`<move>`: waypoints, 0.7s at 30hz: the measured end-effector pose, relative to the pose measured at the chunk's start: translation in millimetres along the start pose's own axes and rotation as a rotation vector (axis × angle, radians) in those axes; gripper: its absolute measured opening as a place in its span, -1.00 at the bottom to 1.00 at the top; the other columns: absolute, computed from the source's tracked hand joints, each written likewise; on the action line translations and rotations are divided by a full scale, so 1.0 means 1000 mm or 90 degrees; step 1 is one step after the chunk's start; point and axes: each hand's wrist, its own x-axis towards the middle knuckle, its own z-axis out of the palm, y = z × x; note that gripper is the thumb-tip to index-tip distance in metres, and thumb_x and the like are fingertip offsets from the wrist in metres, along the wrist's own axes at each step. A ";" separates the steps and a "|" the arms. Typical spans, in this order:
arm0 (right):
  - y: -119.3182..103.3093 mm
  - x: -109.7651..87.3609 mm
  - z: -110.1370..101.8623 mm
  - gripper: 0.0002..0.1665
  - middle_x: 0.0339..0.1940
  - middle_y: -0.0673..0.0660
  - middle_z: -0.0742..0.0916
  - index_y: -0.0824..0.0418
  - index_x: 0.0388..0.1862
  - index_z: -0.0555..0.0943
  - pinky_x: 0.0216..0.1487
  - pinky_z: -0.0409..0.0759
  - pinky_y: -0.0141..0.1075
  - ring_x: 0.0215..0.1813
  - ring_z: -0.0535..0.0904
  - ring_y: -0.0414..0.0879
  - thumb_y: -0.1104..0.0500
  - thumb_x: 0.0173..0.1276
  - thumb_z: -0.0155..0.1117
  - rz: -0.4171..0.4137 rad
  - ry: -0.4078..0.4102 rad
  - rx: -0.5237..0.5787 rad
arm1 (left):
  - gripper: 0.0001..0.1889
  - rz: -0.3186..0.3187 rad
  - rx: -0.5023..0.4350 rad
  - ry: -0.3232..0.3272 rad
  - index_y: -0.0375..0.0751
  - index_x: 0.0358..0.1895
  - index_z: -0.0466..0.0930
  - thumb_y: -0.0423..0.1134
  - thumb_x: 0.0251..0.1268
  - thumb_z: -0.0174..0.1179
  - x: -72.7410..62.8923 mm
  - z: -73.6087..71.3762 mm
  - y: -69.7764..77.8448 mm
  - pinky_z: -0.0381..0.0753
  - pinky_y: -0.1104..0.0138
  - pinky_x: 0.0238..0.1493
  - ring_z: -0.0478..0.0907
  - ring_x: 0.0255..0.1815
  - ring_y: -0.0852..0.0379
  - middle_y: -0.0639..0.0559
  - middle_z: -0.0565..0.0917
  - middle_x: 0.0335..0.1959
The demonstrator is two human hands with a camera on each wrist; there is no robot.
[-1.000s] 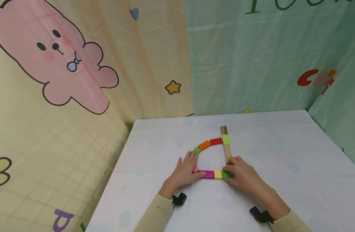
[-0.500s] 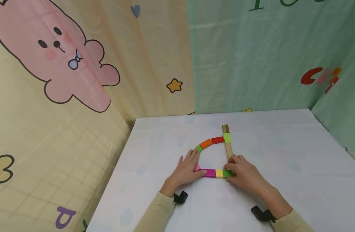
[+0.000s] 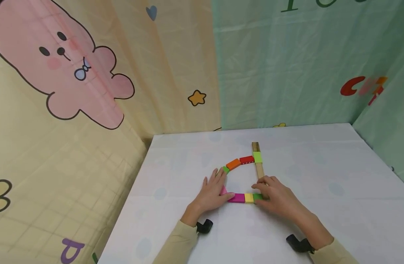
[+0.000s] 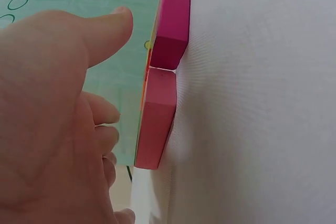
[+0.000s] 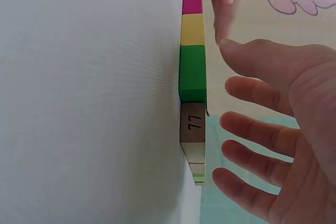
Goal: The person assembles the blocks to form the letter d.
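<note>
Toy blocks form a D-shaped outline on the table. Its lower side is a magenta block (image 3: 237, 198), a yellow block (image 3: 249, 198) and a green block (image 3: 257, 197). My left hand (image 3: 209, 194) spreads over the left side, fingers straight, partly hiding a pink block (image 4: 157, 119); its thumb overlaps the magenta block's end. At the lower right corner my right hand (image 3: 278, 196) hovers by the green block. The right wrist view shows its fingers apart, beside the green block and a wooden block marked 77 (image 5: 193, 122), with nothing between them.
Up the right side run a plain wooden block (image 3: 259, 169), a light green block (image 3: 257, 157) and a darker wooden block (image 3: 256, 146). A red block (image 3: 246, 160) and an orange block (image 3: 233, 164) curve along the top. Printed curtains hang behind the table (image 3: 320, 212).
My right hand's fingers have loosened and spread away from the green block at the corner. The left hand and the blocks stay put, while the head view shifts slightly.
</note>
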 end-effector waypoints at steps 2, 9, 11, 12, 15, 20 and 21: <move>0.000 0.000 -0.001 -0.47 0.06 -0.01 0.62 0.02 0.09 0.73 -0.08 0.67 -0.17 0.11 0.47 -0.05 0.03 0.10 0.63 0.002 0.004 0.003 | -0.04 0.002 -0.003 0.010 0.00 0.66 -0.16 0.35 0.38 0.04 -0.002 -0.003 0.001 -0.26 -0.19 0.51 -0.40 0.65 0.07 0.14 -0.22 0.67; -0.001 0.002 -0.013 -0.40 0.07 0.04 0.63 0.02 0.19 0.67 -0.06 0.69 -0.05 0.14 0.50 0.00 0.06 0.14 0.60 0.006 0.034 0.007 | -0.08 0.020 0.008 0.061 -0.04 0.66 -0.12 0.28 0.42 0.06 -0.005 -0.011 0.003 -0.19 -0.22 0.50 -0.32 0.65 -0.02 0.06 -0.15 0.67; 0.000 0.002 -0.017 -0.38 0.09 0.06 0.63 0.03 0.22 0.65 -0.08 0.69 -0.04 0.15 0.50 0.02 0.09 0.14 0.60 -0.002 0.041 0.007 | -0.10 0.024 0.011 0.072 -0.04 0.65 -0.10 0.26 0.42 0.06 -0.005 -0.011 0.003 -0.18 -0.24 0.49 -0.29 0.65 -0.04 0.04 -0.13 0.67; 0.001 0.002 -0.020 -0.37 0.10 0.07 0.63 0.03 0.23 0.64 -0.08 0.70 -0.04 0.15 0.50 0.03 0.11 0.15 0.60 -0.009 0.046 0.007 | -0.10 0.027 0.014 0.077 -0.04 0.65 -0.09 0.25 0.42 0.07 -0.005 -0.011 0.002 -0.17 -0.25 0.49 -0.28 0.65 -0.05 0.03 -0.11 0.67; 0.002 0.004 -0.026 -0.36 0.12 0.08 0.62 0.02 0.27 0.62 -0.10 0.70 -0.04 0.17 0.50 0.04 0.14 0.18 0.57 -0.017 0.056 0.008 | -0.12 0.030 0.022 0.087 -0.03 0.65 -0.08 0.24 0.43 0.07 -0.006 -0.012 0.003 -0.17 -0.25 0.48 -0.29 0.65 -0.04 0.03 -0.11 0.67; 0.008 0.008 -0.034 -0.31 0.12 0.10 0.62 0.03 0.34 0.56 -0.10 0.70 -0.01 0.16 0.50 0.06 0.13 0.21 0.54 -0.015 0.054 0.006 | -0.14 0.028 0.035 0.108 -0.03 0.65 -0.04 0.20 0.43 0.10 -0.009 -0.015 0.003 -0.16 -0.28 0.47 -0.29 0.65 -0.02 0.02 -0.09 0.66; 0.010 0.009 -0.035 -0.30 0.13 0.11 0.62 0.03 0.35 0.55 -0.10 0.70 0.00 0.17 0.50 0.07 0.12 0.22 0.54 -0.013 0.052 0.003 | -0.14 0.025 0.038 0.112 -0.02 0.65 -0.04 0.19 0.43 0.11 -0.010 -0.015 0.003 -0.16 -0.28 0.47 -0.29 0.65 -0.02 0.02 -0.09 0.66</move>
